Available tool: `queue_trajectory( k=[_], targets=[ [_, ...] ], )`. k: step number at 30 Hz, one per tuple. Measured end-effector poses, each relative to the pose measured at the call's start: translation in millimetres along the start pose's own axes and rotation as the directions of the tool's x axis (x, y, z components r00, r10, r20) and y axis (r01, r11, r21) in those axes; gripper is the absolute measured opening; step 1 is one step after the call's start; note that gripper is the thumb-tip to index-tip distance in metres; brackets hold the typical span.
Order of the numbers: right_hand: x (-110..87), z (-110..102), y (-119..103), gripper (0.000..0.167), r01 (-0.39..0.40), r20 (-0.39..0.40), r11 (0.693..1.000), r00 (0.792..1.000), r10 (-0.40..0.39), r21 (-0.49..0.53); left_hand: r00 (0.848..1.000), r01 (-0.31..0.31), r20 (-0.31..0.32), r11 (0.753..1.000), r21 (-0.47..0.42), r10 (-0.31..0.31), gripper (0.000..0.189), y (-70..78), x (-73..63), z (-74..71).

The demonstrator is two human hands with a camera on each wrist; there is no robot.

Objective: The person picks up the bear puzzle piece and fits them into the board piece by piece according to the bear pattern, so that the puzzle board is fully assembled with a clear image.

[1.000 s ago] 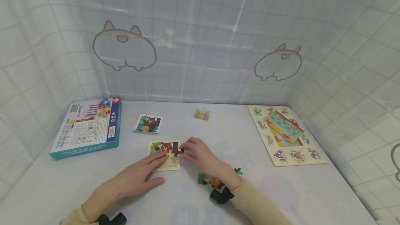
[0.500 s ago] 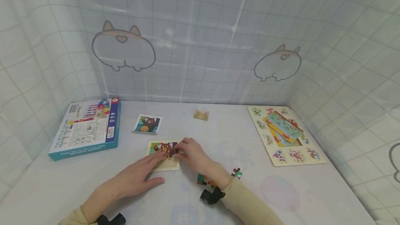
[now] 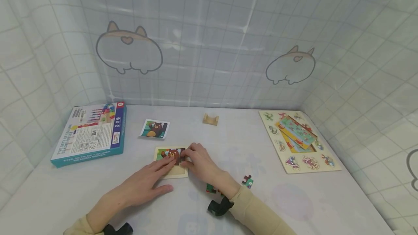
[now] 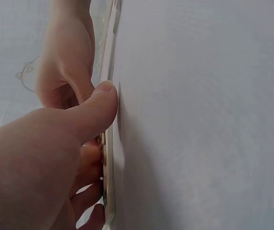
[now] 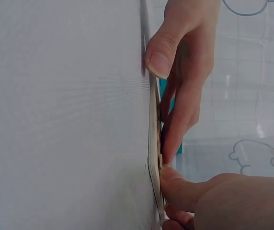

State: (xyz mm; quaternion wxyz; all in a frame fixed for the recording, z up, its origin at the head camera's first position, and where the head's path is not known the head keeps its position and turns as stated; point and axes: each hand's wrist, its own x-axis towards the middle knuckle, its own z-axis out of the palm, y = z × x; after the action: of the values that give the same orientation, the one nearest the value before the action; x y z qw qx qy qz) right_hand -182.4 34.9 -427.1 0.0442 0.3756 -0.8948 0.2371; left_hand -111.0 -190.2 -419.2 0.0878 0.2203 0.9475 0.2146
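Note:
A small wooden jigsaw tray [image 3: 177, 172] lies flat in front of me, its upper part filled with pieces of a bear picture [image 3: 171, 153]. My left hand [image 3: 145, 182] rests on it with fairly straight fingers, the fingertips over the bear and the thumb on the table. At the tray's upper right, my right hand [image 3: 203, 163] pinches a dark brown jigsaw piece [image 3: 183, 150] between thumb and fingers; most of that piece is hidden. Both wrist views show the tray edge-on, with the right thumb [image 5: 173, 184] close over its edge.
Loose jigsaw pieces [image 3: 247, 181] lie near the right forearm, which partly covers some. A bear picture card [image 3: 155, 130] is behind the tray. Farther out are a teal box [image 3: 88, 137], a small notched wooden block [image 3: 210, 120] and an animal board [image 3: 284, 158] bearing coloured puzzles [image 3: 298, 133].
My right hand has moved left with the brown jigsaw piece, bringing it from the tray's right edge in against the bear picture. The left hand has stayed in place.

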Motion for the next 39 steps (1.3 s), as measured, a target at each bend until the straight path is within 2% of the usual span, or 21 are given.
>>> queue_trajectory(
  k=[5, 15, 19, 23, 30, 36, 39],
  targets=[
    [-0.6, 0, -1, 0.024, -0.025, -0.002, 1.000, 1.000, 0.025, 0.002, 1.000, -0.014, -0.024, 1.000, 0.022, 0.015, 0.081, 2.6, 0.5, 0.9],
    [-0.9, 2, -3, 0.022, -0.094, -0.020, 0.995, 0.995, 0.095, 0.021, 1.000, 0.004, -0.028, 1.000, 0.001, -0.004, 0.082, 3.1, 1.9, 3.7],
    [-0.2, 1, -4, 0.019, -0.119, -0.031, 0.993, 0.992, 0.120, 0.014, 0.999, -0.017, -0.039, 1.000, 0.018, 0.018, 0.079, 3.8, 3.2, 4.3],
    [0.7, -1, -5, 0.019, -0.131, -0.031, 0.991, 0.991, 0.131, 0.014, 0.998, -0.043, -0.035, 0.997, 0.063, 0.046, 0.076, 5.0, 4.7, 4.9],
    [1.1, -3, -5, 0.022, -0.127, -0.023, 0.991, 0.992, 0.128, 0.033, 0.998, -0.039, -0.038, 0.996, 0.081, 0.042, 0.075, 8.4, 4.4, 3.8],
    [0.9, -6, -4, 0.024, -0.126, 0.022, 0.991, 0.992, 0.125, 0.035, 0.999, -0.021, -0.036, 0.994, 0.106, 0.025, 0.075, 12.0, 5.2, 3.2],
    [-0.6, -11, 1, 0.024, -0.125, 0.069, 0.989, 0.990, 0.120, 0.080, 0.998, -0.040, -0.051, 0.993, 0.115, 0.046, 0.073, 12.3, 5.4, 3.0]
  ],
)
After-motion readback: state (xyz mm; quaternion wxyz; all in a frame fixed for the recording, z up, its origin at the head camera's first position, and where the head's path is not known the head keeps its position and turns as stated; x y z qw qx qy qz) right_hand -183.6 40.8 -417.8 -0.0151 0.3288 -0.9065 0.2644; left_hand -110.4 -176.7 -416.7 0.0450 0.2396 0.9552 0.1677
